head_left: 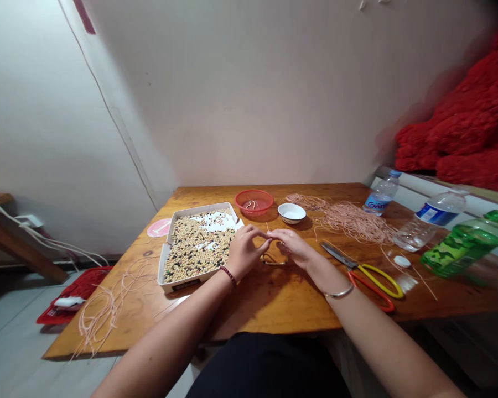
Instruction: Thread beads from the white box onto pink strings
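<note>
My left hand (248, 246) and my right hand (291, 246) meet fingertip to fingertip over the wooden table (249, 309). Both are pinched on a thin pinkish cord (268, 226), whose end sticks up between them. A short beaded strand (274, 262) hangs in a loop just below the fingers. Left of my left hand lies a shallow white box (163, 264) of tan, black and coloured beads (199, 249). A red basket (254, 203) holding a small beaded piece and a white bowl (291, 213) stand beyond my hands.
Scissors (361, 271) with red and yellow handles lie right of my right wrist. Tangled pink cord (352, 221) is behind them, beside two clear bottles (429, 218) and a green bottle (467, 246). Loose cords (108, 309) spread at the table's left; red material (465, 127) is piled at right.
</note>
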`<state>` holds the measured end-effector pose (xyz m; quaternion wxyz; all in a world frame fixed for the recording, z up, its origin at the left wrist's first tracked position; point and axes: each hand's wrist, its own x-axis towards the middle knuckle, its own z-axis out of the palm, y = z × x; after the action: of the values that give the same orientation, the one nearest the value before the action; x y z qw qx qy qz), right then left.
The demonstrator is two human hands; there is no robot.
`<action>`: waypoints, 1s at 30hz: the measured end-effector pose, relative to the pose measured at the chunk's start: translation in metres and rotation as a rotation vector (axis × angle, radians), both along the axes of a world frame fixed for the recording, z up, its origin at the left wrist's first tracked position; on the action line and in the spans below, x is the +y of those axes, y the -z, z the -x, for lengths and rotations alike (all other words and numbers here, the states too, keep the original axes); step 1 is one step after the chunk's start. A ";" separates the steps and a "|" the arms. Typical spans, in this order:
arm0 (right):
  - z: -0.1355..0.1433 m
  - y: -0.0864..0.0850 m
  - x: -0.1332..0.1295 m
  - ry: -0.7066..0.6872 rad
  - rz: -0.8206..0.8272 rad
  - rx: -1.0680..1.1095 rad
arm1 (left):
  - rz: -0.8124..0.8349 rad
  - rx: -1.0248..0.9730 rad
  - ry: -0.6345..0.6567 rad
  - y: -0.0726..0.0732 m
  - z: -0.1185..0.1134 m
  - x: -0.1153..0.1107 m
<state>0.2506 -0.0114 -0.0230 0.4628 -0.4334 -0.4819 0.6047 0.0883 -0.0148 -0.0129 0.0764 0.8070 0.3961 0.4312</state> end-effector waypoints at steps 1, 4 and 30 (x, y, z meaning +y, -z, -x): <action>0.000 0.000 0.000 -0.011 -0.002 -0.003 | 0.027 -0.036 -0.007 0.001 0.000 0.000; 0.000 0.000 0.000 -0.037 -0.008 -0.011 | 0.154 -0.168 0.003 0.005 -0.001 0.002; 0.005 0.002 0.001 0.072 0.035 0.103 | 0.307 -0.189 0.106 0.000 -0.002 0.003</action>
<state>0.2461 -0.0102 -0.0245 0.5007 -0.4268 -0.4312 0.6174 0.0898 -0.0122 -0.0133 0.2582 0.7617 0.4051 0.4348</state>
